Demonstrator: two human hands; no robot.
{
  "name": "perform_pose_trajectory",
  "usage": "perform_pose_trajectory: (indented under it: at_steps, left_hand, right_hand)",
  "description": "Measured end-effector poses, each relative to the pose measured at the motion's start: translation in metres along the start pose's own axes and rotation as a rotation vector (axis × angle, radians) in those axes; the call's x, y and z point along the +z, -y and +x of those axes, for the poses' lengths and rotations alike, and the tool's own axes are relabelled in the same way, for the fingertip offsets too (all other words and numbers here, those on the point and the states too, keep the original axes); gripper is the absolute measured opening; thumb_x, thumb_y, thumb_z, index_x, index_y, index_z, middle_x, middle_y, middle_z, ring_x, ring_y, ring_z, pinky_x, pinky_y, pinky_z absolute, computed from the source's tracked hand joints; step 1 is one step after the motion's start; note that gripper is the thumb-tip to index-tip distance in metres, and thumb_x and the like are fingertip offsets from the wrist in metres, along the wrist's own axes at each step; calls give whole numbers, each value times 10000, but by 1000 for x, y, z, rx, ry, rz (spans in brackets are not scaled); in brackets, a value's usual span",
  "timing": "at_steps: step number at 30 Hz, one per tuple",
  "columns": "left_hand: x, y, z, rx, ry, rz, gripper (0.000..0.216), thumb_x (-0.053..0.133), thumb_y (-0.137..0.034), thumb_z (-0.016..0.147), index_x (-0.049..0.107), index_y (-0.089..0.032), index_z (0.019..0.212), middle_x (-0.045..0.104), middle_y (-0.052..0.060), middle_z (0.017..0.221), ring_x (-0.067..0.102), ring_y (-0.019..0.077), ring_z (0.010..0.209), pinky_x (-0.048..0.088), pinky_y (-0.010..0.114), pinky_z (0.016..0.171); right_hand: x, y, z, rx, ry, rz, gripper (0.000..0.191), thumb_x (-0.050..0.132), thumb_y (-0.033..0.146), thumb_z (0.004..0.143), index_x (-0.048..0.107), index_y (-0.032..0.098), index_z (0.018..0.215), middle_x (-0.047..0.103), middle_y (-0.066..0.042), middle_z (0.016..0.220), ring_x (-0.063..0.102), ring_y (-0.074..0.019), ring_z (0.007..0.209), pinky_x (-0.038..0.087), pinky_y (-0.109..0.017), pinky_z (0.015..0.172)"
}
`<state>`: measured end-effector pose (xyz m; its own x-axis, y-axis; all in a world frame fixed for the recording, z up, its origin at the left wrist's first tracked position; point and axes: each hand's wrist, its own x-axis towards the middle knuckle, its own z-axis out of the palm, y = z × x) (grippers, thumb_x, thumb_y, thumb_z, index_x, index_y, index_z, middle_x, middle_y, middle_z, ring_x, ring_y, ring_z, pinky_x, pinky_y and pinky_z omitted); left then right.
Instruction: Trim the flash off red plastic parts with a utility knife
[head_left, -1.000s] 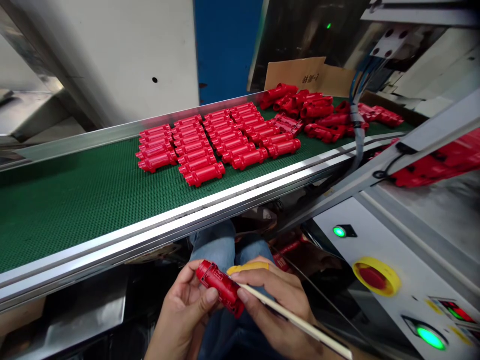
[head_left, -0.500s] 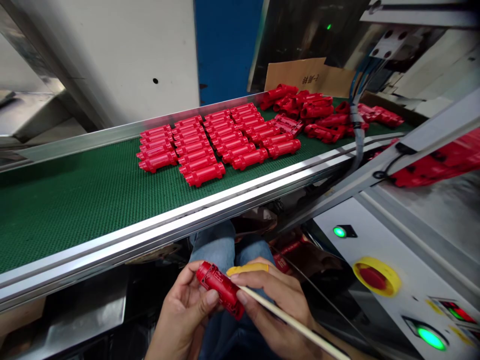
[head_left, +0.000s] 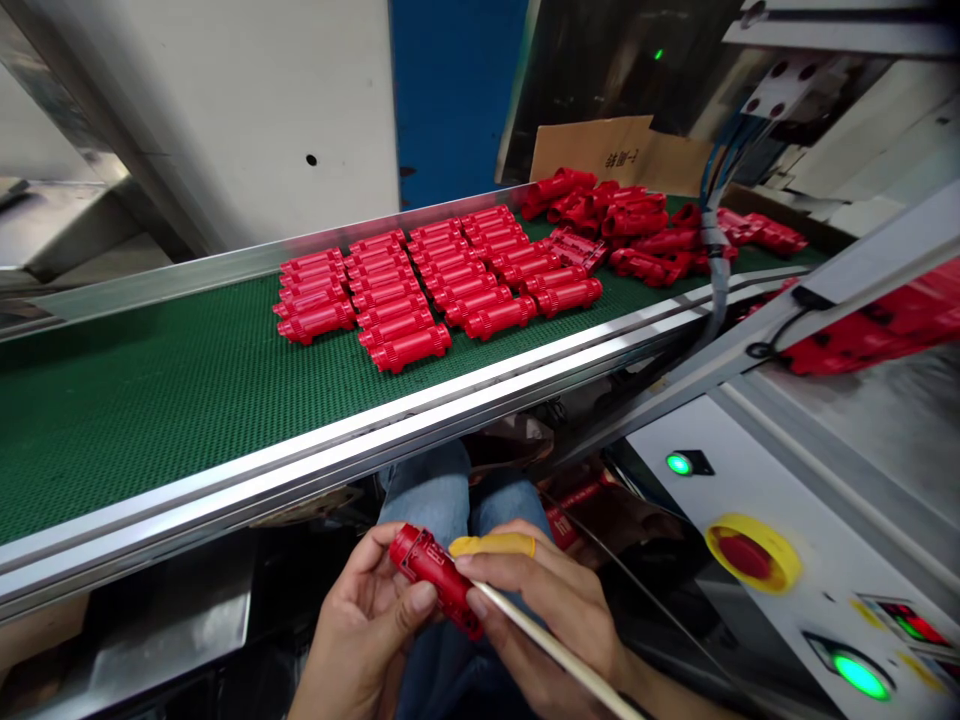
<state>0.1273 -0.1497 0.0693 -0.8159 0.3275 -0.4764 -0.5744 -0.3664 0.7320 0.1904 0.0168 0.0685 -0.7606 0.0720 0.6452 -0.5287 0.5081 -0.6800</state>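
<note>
My left hand is closed round a red plastic cylinder part, held low over my lap below the conveyor. My right hand pinches a thin pale stick whose tip meets the part; its index finger wears a yellow finger cot. On the green conveyor belt lie several neat rows of the same red parts. A loose heap of red parts lies further right on the belt.
The belt's metal side rail runs just above my hands. At right is a control panel with a red emergency stop button and green lit buttons. A cardboard sheet stands behind the heap. Cables hang over the belt.
Both hands have shifted slightly left with the part. The stick now points more steeply down to the right.
</note>
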Motion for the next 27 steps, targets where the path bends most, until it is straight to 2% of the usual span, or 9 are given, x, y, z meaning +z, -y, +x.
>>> perform_pose_trajectory:
  at_steps: [8, 17, 24, 27]
  left_hand:
    - [1, 0, -2, 4, -27, -15, 517, 1092, -303, 594, 792, -211, 1004, 751, 29, 852, 672, 171, 813, 611, 261, 758]
    - [-2, 2, 0, 34, -10, 22, 538, 1099, -332, 575, 797, -230, 1008, 776, 16, 833, 681, 152, 760, 581, 240, 748]
    - [0, 2, -1, 54, -31, 2, 536, 1113, -304, 543, 802, -224, 972, 770, 14, 799, 683, 148, 751, 589, 232, 737]
    - [1, 0, -3, 53, -48, 3, 566, 1120, -329, 524, 807, -222, 983, 774, 22, 809, 689, 158, 766, 591, 233, 734]
  right_hand:
    - [2, 1, -3, -49, -21, -13, 348, 633, -21, 991, 712, 94, 1309, 819, -155, 1144, 782, -211, 1037, 659, -345, 960]
    - [2, 1, -9, -98, 8, -87, 358, 624, -1, 981, 705, 77, 1321, 780, -189, 1150, 721, -250, 1009, 694, -376, 881]
    - [0, 7, -10, -8, 39, -80, 425, 638, -4, 958, 681, 147, 1352, 782, -160, 1146, 740, -247, 998, 698, -365, 886]
    - [-3, 6, -9, -6, 57, -28, 425, 618, 29, 991, 663, 169, 1390, 786, -153, 1174, 755, -251, 1030, 695, -369, 902]
